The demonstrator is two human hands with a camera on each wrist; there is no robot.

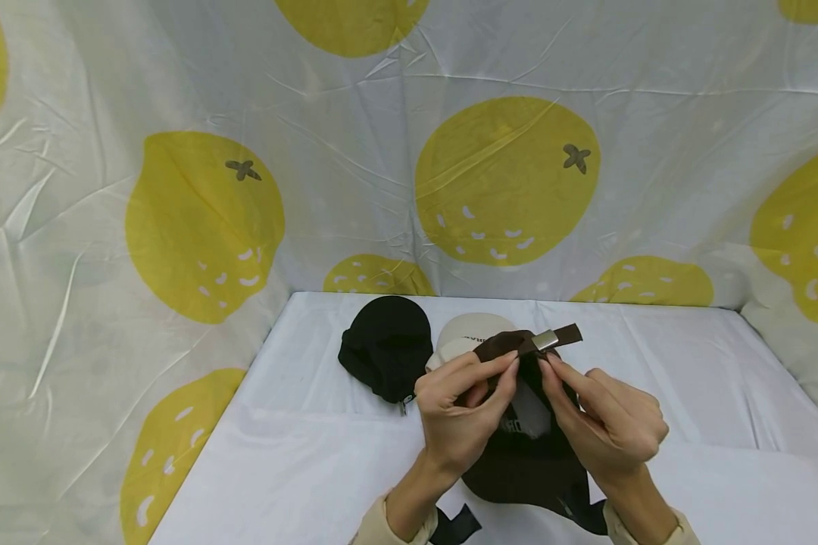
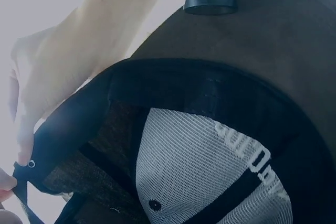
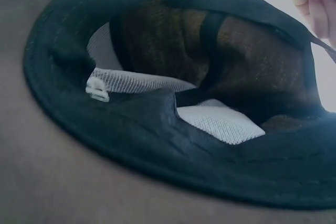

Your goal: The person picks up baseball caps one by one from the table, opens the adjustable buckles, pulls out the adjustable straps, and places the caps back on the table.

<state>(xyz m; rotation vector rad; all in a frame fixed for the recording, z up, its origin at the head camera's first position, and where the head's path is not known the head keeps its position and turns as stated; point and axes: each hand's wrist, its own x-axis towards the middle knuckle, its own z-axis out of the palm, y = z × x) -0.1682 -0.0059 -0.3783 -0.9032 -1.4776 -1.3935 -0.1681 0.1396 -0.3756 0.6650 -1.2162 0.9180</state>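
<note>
A dark brown baseball cap (image 1: 525, 473) hangs between both hands, brim toward the person, inside facing up. My left hand (image 1: 460, 409) pinches the edge of its back strap between thumb and index finger. Just to the right, my right hand (image 1: 610, 420) pinches the cap's back beside a silver metal buckle (image 1: 544, 341). A short strap end (image 1: 570, 334) sticks out of the buckle to the right. White mesh lining (image 2: 178, 161) with pale lettering shows inside the crown in the left wrist view. In the right wrist view the dark sweatband (image 3: 157, 145) curves around that mesh.
A black cap (image 1: 388, 341) with a small metal piece at its lower edge lies at the back left of the white-covered table (image 1: 300, 462). Partly hidden behind the hands is a cream cap (image 1: 473, 325) with dark lettering. A lemon-print curtain (image 1: 341, 182) encloses the back and sides.
</note>
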